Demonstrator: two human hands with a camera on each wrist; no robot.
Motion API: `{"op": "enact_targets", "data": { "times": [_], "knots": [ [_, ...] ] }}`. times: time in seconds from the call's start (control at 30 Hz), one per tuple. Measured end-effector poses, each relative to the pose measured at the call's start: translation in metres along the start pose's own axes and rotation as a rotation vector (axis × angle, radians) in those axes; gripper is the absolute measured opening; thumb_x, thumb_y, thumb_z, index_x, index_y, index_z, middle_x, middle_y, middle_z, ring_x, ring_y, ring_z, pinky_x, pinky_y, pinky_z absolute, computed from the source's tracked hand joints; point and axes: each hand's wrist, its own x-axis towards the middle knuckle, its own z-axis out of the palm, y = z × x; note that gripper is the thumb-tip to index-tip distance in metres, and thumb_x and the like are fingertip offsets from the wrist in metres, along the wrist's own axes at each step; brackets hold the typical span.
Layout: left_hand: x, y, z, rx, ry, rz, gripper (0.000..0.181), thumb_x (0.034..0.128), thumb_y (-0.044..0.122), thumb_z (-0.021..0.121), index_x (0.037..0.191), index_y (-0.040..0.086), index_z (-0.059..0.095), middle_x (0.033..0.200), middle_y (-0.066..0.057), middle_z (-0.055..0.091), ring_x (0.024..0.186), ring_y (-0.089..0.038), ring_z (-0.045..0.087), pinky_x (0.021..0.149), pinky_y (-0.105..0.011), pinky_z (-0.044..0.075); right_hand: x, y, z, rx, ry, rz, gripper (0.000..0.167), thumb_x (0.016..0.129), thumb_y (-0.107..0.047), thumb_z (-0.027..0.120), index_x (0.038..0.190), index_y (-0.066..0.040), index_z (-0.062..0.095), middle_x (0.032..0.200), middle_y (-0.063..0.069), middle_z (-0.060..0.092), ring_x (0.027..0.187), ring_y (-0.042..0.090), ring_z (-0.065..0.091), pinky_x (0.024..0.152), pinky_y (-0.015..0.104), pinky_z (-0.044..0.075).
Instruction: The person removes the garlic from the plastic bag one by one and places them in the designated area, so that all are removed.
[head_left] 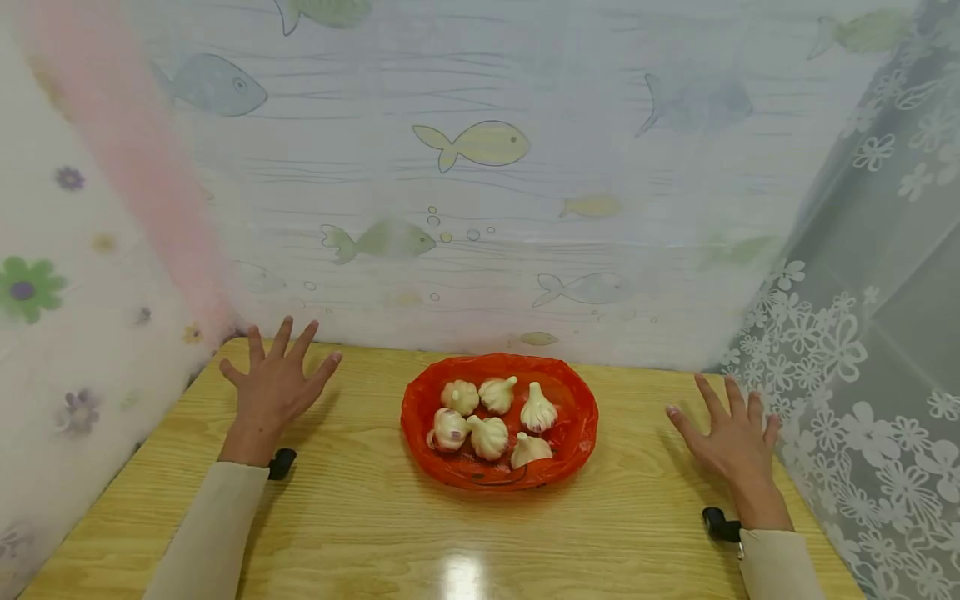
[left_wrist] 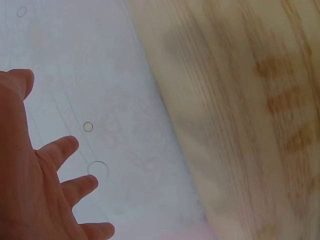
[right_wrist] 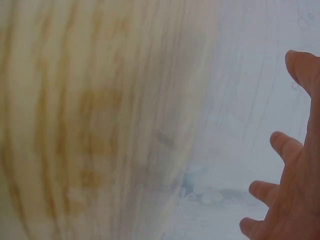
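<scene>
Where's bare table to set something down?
Table: bare between left hand and red container, between container and right hand, and on the container's near side. Crowded: inside the container, where garlic bulbs cluster, tightest on its left.

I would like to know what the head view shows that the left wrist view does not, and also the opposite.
Only the head view: the red container with six garlic bulbs inside, the right hand, both beige sleeves and the fish printed on the pale backdrop.

Only the left wrist view: no additional object that I can make out, just a nearer look at the left hand, large at the picture's left edge.

Both: that left hand, its fingers apart, the wooden table and the pale backdrop.
</scene>
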Motion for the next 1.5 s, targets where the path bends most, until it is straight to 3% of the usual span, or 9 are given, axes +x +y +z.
{"op": "enact_targets", "data": {
  "times": [0.2,0.6,0.83,1.07,1.33,1.5],
  "knots": [
    [0.001,0.001,0.002,0.004,-0.011,-0.002,0.091,0.1006,0.08,0.035,0.17,0.022,0.026,0.174,-0.024,0.018,0.154,-0.065,-0.003,0.097,-0.096,-0.003,-0.001,-0.002,0.0,0.006,-0.001,-0.006,0.091,0.102,-0.069,0.052,0.171,-0.021,0.019,0.174,0.028,0.007,0.153,0.065,0.005,0.113,0.085,-0.002],
    [-0.001,0.008,0.0,-0.036,-0.003,0.011,0.087,0.1028,0.075,0.039,0.165,0.015,0.036,0.17,-0.026,0.026,0.152,-0.067,0.01,0.099,-0.095,0.004,0.003,-0.005,-0.002,-0.008,0.037,-0.054,0.085,0.102,-0.064,0.056,0.165,-0.011,0.035,0.164,0.033,0.032,0.142,0.063,0.032,0.108,0.085,0.015],
    [-0.001,0.014,-0.001,-0.055,0.04,0.041,0.082,0.1049,0.07,0.043,0.163,0.012,0.04,0.166,-0.027,0.034,0.149,-0.063,0.024,0.102,-0.089,0.019,0.004,-0.011,-0.005,-0.007,0.049,-0.073,0.081,0.103,-0.061,0.057,0.161,-0.007,0.041,0.158,0.034,0.039,0.136,0.06,0.042,0.105,0.083,0.024],
    [-0.001,0.018,0.004,-0.083,0.072,0.067,0.079,0.1057,0.066,0.046,0.16,0.008,0.046,0.16,-0.027,0.043,0.144,-0.058,0.037,0.101,-0.083,0.03,0.003,-0.017,-0.006,-0.02,0.097,-0.109,0.078,0.102,-0.057,0.061,0.157,-0.003,0.047,0.152,0.035,0.046,0.123,0.062,0.053,0.091,0.075,0.043],
    [0.0,0.023,0.005,-0.13,0.139,0.099,0.071,0.1066,0.059,0.052,0.151,0.004,0.055,0.15,-0.026,0.054,0.131,-0.054,0.053,0.097,-0.077,0.041,0.004,-0.027,-0.011,0.005,0.123,-0.127,0.076,0.102,-0.054,0.063,0.156,-0.002,0.049,0.148,0.037,0.05,0.121,0.061,0.055,0.087,0.074,0.045],
    [0.0,0.027,0.004,-0.166,0.128,0.12,0.068,0.1078,0.056,0.052,0.149,0.003,0.058,0.147,-0.028,0.056,0.125,-0.055,0.057,0.094,-0.071,0.047,0.004,-0.035,-0.015,0.021,0.127,-0.139,0.075,0.102,-0.054,0.064,0.155,-0.002,0.05,0.146,0.037,0.051,0.121,0.061,0.055,0.088,0.075,0.045]
  ]
}}
